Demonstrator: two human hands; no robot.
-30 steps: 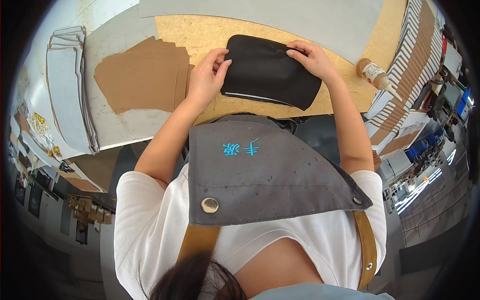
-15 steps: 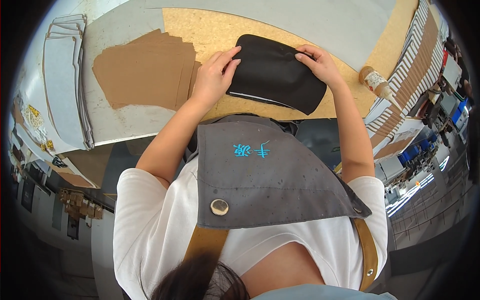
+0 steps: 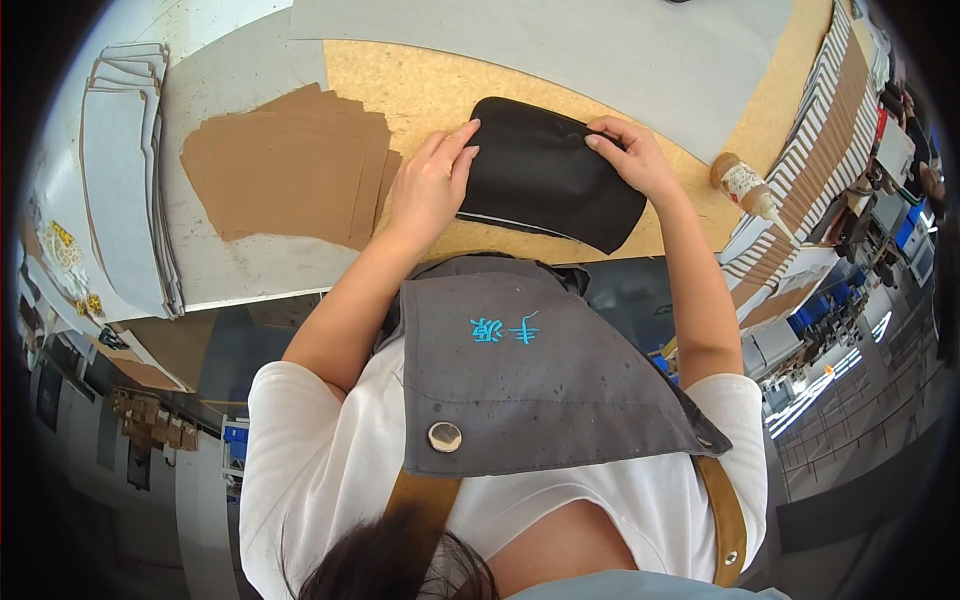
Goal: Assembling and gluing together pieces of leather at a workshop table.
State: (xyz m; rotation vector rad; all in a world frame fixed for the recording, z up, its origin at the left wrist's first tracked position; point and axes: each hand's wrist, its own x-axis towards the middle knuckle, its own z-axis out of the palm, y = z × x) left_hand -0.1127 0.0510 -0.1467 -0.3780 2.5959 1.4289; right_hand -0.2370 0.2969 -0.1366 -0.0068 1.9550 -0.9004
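Observation:
A black, leather-like panel (image 3: 550, 175) with rounded corners lies on the tan board in front of me, with a thin pale strip along its near edge. My left hand (image 3: 432, 185) is closed on the panel's left edge, thumb and fingertips at its rim. At the far right edge my right hand (image 3: 635, 155) grips the panel between thumb and fingers, the fingertips partly hidden behind it. Left of my left hand lies a fanned stack of brown card sheets (image 3: 280, 165).
A stack of pale grey shaped pieces (image 3: 122, 190) stands at the far left. To the right, a bottle with brownish contents (image 3: 742, 184) lies tilted beside a row of striped brown-and-white pieces (image 3: 815, 150). A grey sheet (image 3: 600, 60) covers the table's far part.
The whole view has shifted, so the table, panel and hands sit slightly lower in the picture. Both hands keep their places on the black panel.

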